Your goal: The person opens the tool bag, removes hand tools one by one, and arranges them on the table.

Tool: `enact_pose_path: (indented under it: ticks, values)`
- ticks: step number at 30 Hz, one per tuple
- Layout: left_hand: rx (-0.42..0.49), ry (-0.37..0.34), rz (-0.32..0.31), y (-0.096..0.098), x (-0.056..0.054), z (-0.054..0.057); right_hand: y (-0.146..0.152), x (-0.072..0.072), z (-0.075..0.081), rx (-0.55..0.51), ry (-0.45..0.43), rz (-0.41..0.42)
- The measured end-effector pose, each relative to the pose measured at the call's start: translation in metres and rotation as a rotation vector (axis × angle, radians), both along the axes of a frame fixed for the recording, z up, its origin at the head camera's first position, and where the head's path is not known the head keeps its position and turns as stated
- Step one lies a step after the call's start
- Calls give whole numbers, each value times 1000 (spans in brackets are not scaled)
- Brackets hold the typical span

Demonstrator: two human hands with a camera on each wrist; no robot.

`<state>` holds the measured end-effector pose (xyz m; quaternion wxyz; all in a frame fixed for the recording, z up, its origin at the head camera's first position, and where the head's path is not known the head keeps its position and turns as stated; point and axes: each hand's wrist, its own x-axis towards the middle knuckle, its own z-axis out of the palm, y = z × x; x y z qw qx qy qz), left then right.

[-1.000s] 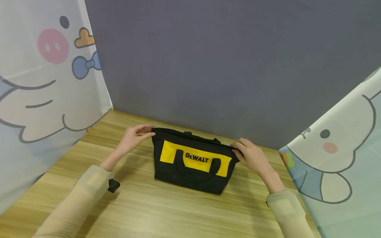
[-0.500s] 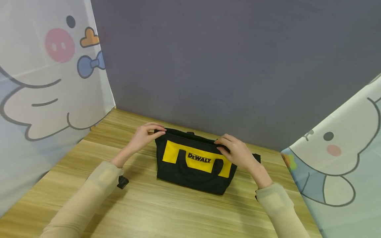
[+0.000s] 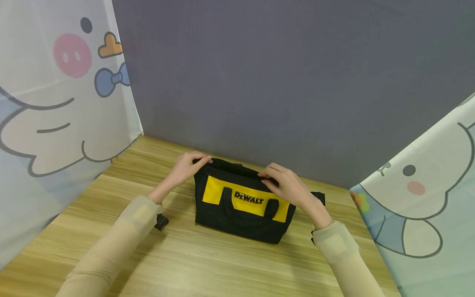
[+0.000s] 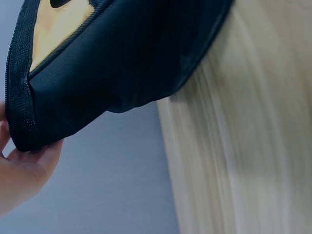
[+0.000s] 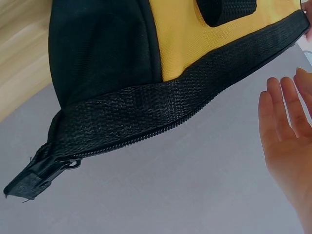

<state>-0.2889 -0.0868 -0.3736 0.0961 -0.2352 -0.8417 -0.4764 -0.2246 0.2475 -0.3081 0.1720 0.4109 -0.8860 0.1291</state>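
A black tool bag with a yellow DEWALT panel stands upright on the wooden table. Its mouth gapes between two zipper edges. A zipper pull hangs by the fabric tab at the right end. At the left end of the rim, my left hand pinches the top edge between thumb and fingers. My right hand is over the right half of the mouth, its fingers fairly straight and thumb apart. In the right wrist view these fingers show beside the rim, not gripping it.
A grey wall panel rises close behind the bag. Cartoon-printed curtains flank the table at both sides. A carry strap loops down the bag's front.
My right hand has let go of the bag's right corner and moved left over the mouth, baring the black end tab. My left hand has slid slightly right along the rim.
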Motion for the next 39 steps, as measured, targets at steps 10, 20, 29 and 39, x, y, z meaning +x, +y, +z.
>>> enact_pose_path:
  ticks: [10, 20, 29, 39]
  values:
    - [-89, -113, -59, -4, 1, 14, -5, -7, 0, -3, 8, 25]
    - [-142, -234, -229, -8, 1, 24, -10, -20, 3, 1, -129, 60]
    - [-131, -286, -343, -9, 1, 25, -21, -29, 4, 94, -338, 65]
    - [-161, -242, -402, -6, 3, 26, -33, -36, 2, 251, -519, 26]
